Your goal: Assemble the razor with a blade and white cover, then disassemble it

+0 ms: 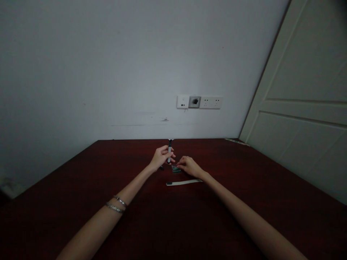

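Note:
My left hand (162, 157) is closed around the handle of a slim razor-like tool (169, 151), held upright. Its handle is pale grey with black parts, and a small light head shows at the top. Close by on the right, my right hand (189, 166) has its fingers pinched at the edge of a small clear packet with teal in it (176, 169), which lies on the table. Nearer to me lies a narrow pale strip (183, 183) with a dark left end; my right wrist overlaps its right end. Partly hidden under my left hand is a small dark object (161, 168).
The dark red wooden table (168, 224) meets a white wall (135, 72) at the back. Sockets and switch plates (210, 102) are set in the wall. A pale panelled door (306, 108) borders the right side. A flat patterned strip (236, 142) lies at the far right corner.

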Demonstrator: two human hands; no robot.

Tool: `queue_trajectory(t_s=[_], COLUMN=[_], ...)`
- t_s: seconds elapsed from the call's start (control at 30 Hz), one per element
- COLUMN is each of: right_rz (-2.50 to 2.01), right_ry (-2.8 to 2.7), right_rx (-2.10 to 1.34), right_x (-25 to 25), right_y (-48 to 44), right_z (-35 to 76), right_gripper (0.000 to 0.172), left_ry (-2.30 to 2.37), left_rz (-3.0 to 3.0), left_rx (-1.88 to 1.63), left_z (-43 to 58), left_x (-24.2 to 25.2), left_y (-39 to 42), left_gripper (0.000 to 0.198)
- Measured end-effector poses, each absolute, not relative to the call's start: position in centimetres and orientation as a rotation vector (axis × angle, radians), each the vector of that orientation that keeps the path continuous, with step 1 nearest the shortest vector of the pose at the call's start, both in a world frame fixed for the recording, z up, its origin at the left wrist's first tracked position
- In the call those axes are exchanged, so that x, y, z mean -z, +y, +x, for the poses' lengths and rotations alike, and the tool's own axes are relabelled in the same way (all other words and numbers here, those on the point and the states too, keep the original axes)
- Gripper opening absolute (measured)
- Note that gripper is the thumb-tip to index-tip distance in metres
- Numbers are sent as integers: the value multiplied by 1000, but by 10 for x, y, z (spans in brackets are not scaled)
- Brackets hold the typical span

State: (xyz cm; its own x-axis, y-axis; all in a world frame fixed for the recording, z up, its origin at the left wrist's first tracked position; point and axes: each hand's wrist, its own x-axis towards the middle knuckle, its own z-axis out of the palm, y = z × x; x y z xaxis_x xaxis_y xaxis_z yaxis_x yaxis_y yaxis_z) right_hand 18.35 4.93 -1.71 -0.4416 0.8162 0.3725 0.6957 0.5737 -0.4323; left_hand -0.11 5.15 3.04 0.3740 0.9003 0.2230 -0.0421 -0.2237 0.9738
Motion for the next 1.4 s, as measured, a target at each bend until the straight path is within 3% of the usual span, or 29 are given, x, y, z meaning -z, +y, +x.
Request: queue_trajectory(t_s=[0.73,1.13,1.4], right_rz=[-1288,-1206,-1180], right_ry=[-2275,-2113,-1931], right_rx=[-250,-443,-677], right_x=[24,25,2], right_y=[49,51,47], right_z=[176,175,179], right_gripper=[14,7,13], left_ry=[809,785,802], left_rz=[1513,1538,1577], left_rx=[-1050,-1133,-1140], left_z=[-1,-4,-6], left_x=[-20,-16,-10], left_y=[53,58,60], left_gripper=[28,24,25])
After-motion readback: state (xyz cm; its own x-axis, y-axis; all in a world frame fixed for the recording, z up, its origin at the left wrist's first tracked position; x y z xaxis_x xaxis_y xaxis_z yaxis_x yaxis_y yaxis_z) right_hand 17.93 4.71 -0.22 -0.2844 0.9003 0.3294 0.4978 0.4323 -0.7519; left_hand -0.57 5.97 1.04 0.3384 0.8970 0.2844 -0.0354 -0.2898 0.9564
